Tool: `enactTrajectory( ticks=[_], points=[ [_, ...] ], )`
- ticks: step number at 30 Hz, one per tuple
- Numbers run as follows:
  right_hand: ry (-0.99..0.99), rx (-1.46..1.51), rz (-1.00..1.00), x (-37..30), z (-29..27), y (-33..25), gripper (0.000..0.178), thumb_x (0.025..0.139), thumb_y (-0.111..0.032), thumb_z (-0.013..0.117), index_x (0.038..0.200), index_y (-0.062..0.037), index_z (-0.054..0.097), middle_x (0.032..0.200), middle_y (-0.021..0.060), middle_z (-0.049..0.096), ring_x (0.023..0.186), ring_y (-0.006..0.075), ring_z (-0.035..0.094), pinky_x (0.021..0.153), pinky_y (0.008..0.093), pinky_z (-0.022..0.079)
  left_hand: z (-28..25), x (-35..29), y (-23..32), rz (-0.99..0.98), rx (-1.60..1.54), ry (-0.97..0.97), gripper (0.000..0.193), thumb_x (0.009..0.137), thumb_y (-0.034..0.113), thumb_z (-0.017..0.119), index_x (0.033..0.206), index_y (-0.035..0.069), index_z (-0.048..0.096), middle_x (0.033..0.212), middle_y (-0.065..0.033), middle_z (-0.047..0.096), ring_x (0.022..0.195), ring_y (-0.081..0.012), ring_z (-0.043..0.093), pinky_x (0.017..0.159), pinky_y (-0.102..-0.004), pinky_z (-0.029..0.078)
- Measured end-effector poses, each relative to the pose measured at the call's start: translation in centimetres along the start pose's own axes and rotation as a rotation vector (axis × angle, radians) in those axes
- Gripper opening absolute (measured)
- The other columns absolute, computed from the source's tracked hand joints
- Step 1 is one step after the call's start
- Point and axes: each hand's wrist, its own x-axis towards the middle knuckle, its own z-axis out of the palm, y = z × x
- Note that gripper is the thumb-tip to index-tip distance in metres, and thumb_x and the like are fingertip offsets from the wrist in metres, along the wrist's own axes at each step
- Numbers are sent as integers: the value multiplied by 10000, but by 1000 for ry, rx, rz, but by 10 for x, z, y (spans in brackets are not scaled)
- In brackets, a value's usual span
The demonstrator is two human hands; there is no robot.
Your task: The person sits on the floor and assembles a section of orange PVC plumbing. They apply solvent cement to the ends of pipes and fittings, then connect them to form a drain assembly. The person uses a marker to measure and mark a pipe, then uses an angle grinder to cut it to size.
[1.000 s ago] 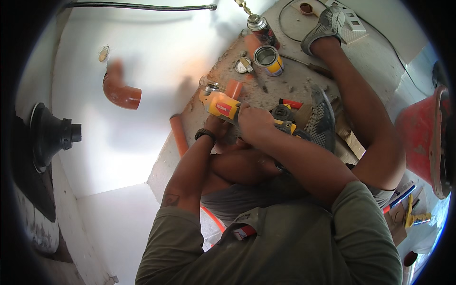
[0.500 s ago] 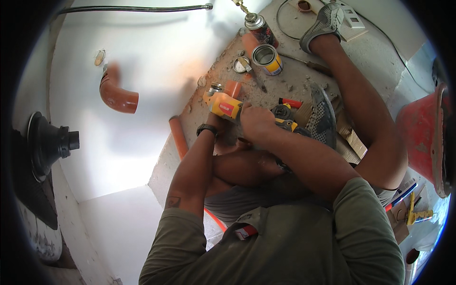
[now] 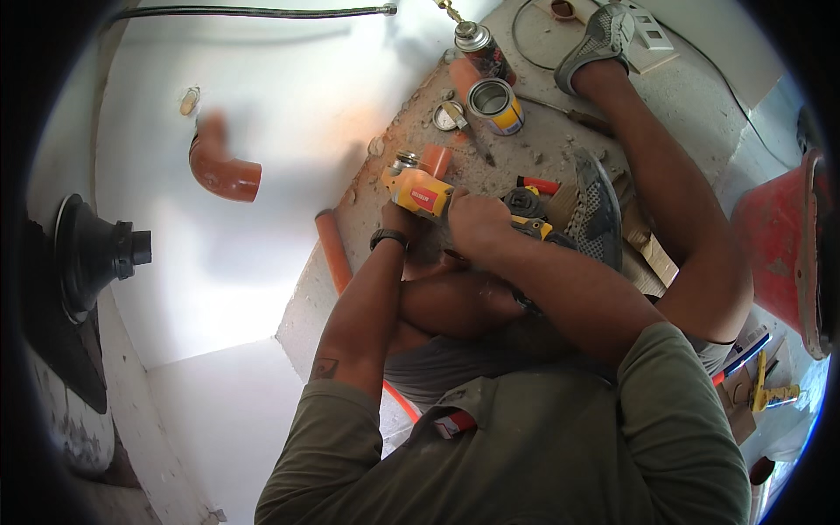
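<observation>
My right hand (image 3: 479, 222) is closed around the body of a yellow angle grinder (image 3: 424, 194), which lies across the space above my folded leg. The grinder's metal head (image 3: 406, 160) points away to the left, beside a short orange pipe (image 3: 437, 161). My left hand (image 3: 399, 217), below a dark wristwatch, reaches under the front of the grinder. The tool hides its fingers, so what they hold does not show. Near my left forearm a longer orange pipe (image 3: 332, 249) leans on the rough concrete.
Beyond the grinder stand an open tin (image 3: 495, 107), a gas canister (image 3: 483, 51) and a lid with a brush (image 3: 450, 115). A tape measure (image 3: 524, 203) lies by my shoe. An orange pipe elbow (image 3: 223, 166) juts from the white wall. A red bucket (image 3: 774, 245) is at right.
The whole view has shifted slightly. My right hand keeps its grip on the angle grinder, and both arms hold nearly the same pose.
</observation>
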Motion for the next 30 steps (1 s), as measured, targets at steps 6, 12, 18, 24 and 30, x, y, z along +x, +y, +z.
enactTrajectory(
  ticks=[6,12,18,24,30],
  points=[
    [-16,-17,-26,-3,-5,1,712,779,-263,829,1296,78,479,1144,208,707,1068,309,713,873,388,576,-4,-1,8,-27,51,-19,488,766,459,793,1127,141,709,1061,-101,750,1028,-312,704,841,-408,558],
    [-38,-21,-22,-3,-6,0,722,788,-254,824,1315,88,467,1147,208,706,1097,306,702,893,390,569,1,-1,3,-29,-26,13,502,766,439,806,1158,144,698,1087,-100,746,1040,-305,704,851,-398,557],
    [-26,-30,-11,-3,-5,0,694,791,-246,818,1290,91,472,1114,202,717,1059,307,717,871,388,576,-4,-3,8,-16,34,-3,497,742,460,800,1117,145,712,1052,-116,750,1014,-329,706,870,-416,563],
    [-36,-29,-34,-4,-6,2,705,779,-246,822,1286,95,469,1112,207,716,1047,310,721,865,387,578,-8,-6,14,-24,-11,22,480,737,466,794,1086,144,725,1027,-127,755,1000,-340,709,874,-429,567],
    [-12,-24,-44,-2,-3,4,660,794,-215,795,1290,86,480,1125,205,713,1045,313,719,863,396,579,-7,-6,15,-40,-8,15,463,760,448,787,1097,138,720,1046,-138,751,1019,-349,703,882,-434,564]
  ],
)
